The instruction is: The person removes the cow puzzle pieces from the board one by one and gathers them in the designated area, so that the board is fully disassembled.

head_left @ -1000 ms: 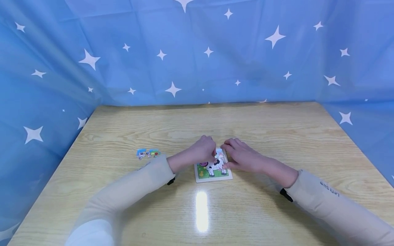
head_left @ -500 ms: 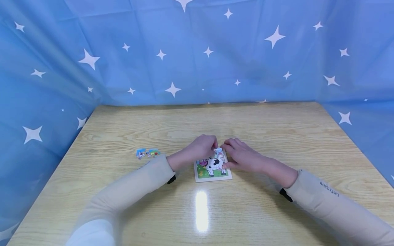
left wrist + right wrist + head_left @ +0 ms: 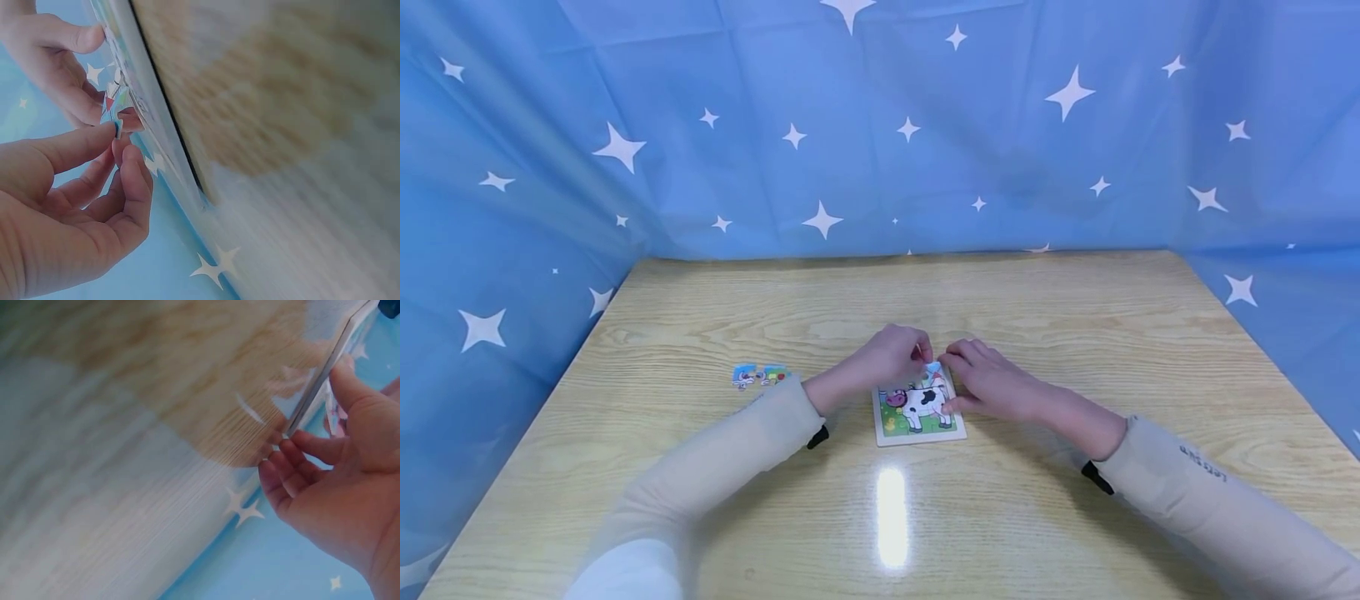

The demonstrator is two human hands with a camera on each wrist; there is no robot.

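Observation:
A square cow jigsaw puzzle (image 3: 921,417) in a pale frame lies flat on the table, its far left part hidden by my left hand (image 3: 895,354). Thumb and index finger of that hand pinch a small blue-edged puzzle piece (image 3: 118,129) over the far side of the puzzle, as the left wrist view shows. My right hand (image 3: 992,382) grips the puzzle's frame along its right side, fingertips round the far right corner and thumb (image 3: 347,381) farther down the edge.
Several loose puzzle pieces (image 3: 775,374) lie on the wooden table (image 3: 1045,308) to the left, close beyond the left sleeve (image 3: 730,442). A blue star-printed curtain (image 3: 865,175) hangs behind the table and along both sides.
My left hand has shifted from over the cow's body to the far edge of the puzzle, uncovering the cow's back. The right hand keeps its place at the frame.

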